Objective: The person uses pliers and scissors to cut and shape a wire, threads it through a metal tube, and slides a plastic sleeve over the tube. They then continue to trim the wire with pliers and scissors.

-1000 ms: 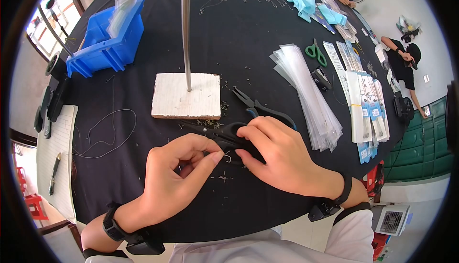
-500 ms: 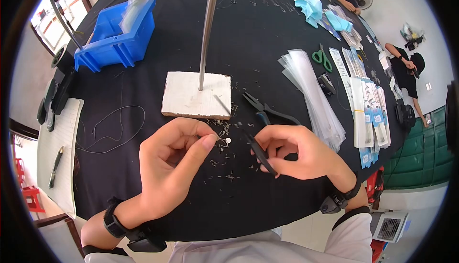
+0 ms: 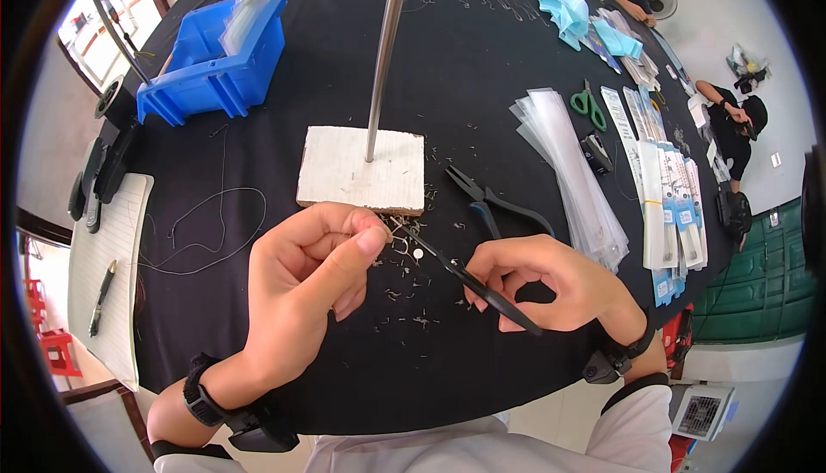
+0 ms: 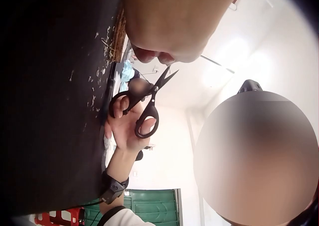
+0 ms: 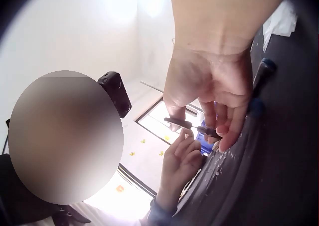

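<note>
Black scissors [image 3: 490, 294] are in my right hand [image 3: 559, 284], thumb and fingers through the handles. In the left wrist view the scissors [image 4: 153, 100] have their blades parted, tips just below my left fingertips. My left hand [image 3: 305, 288] pinches a small thin metal piece between thumb and forefinger; a curved bit of it shows beside the blade tips in the head view. Both hands are over the black cloth, in front of a white block [image 3: 361, 167] with a metal rod [image 3: 387, 60]. Small clippings [image 3: 413, 320] and a round white bit [image 3: 418, 253] lie below.
Pliers [image 3: 499, 202] lie right of the block, with clear sleeves [image 3: 576, 189], green scissors [image 3: 588, 107] and packets [image 3: 671, 206] farther right. A blue bin [image 3: 224, 77] stands at the back left, a thread loop [image 3: 215, 271] and notebook [image 3: 112, 275] nearer. People sit at the upper right.
My right hand has lifted the black scissors off the cloth, and their blades have turned toward my left fingertips. My left hand keeps its pinch and has moved slightly up.
</note>
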Motion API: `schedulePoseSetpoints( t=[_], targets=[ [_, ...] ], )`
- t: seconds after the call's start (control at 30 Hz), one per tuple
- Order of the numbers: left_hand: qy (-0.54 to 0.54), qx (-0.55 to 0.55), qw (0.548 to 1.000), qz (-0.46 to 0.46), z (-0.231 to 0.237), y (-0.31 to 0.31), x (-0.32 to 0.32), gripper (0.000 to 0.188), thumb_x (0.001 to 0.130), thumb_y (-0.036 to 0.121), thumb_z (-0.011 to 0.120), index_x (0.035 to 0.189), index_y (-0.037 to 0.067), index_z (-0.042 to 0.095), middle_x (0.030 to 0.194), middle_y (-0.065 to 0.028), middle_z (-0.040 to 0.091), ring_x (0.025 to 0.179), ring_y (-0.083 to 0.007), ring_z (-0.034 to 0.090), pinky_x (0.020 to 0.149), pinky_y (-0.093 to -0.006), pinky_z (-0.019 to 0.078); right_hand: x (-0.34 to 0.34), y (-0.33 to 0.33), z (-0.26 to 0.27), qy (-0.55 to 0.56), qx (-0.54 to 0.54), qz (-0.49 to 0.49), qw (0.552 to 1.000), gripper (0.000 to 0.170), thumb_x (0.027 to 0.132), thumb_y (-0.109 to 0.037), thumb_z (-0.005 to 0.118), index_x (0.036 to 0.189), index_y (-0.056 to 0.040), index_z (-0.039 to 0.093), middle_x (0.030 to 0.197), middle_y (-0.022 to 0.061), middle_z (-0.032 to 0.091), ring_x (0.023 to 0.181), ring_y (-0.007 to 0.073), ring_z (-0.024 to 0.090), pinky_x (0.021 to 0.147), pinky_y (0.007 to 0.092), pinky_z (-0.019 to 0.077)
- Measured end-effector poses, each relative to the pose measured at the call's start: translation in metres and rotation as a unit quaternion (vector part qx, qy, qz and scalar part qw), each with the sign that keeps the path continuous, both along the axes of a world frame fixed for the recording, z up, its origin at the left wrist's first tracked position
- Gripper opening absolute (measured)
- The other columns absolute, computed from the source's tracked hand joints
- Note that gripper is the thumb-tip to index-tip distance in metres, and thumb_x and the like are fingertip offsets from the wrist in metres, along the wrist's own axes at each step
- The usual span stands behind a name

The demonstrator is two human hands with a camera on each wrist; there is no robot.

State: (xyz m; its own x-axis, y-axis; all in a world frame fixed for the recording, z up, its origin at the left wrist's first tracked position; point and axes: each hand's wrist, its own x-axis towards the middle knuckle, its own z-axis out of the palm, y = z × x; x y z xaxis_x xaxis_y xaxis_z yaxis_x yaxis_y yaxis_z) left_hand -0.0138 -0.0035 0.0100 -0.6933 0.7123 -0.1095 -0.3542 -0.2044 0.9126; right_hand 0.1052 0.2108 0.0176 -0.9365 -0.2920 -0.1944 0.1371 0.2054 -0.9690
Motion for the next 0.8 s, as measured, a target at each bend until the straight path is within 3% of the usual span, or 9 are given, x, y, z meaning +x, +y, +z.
schedulePoseSetpoints(
  t=[0.4,0.8],
  targets=[
    [-0.016,0.002,1.0,0.0,0.0011,0.0005,0.0007,0.014,0.089,0.01,0.058,0.092,-0.004,0.058,0.058,0.0016,0.05,0.045,-0.0018,0.037,0.042,-0.0187,0.0308,-0.0001,-0.005,-0.0021,0.011,0.023,-0.04,0.999,0.015,0.079,0.0,0.058,0.093,0.0035,0.055,0.081,0.0061,0.062,0.065,0.0081,0.057,0.056,0.0192,0.048],
    [-0.022,-0.019,0.999,0.025,0.0003,0.0009,0.0023,0.013,0.088,0.008,0.058,0.09,-0.005,0.058,0.057,0.0026,0.049,0.045,-0.0018,0.037,0.042,-0.0189,0.0308,0.0001,-0.009,-0.001,0.008,0.056,-0.059,0.997,0.009,0.08,0.001,0.059,0.086,0.002,0.054,0.073,0.0038,0.059,0.06,0.0035,0.05,0.048,0.0177,0.0385]
  ],
)
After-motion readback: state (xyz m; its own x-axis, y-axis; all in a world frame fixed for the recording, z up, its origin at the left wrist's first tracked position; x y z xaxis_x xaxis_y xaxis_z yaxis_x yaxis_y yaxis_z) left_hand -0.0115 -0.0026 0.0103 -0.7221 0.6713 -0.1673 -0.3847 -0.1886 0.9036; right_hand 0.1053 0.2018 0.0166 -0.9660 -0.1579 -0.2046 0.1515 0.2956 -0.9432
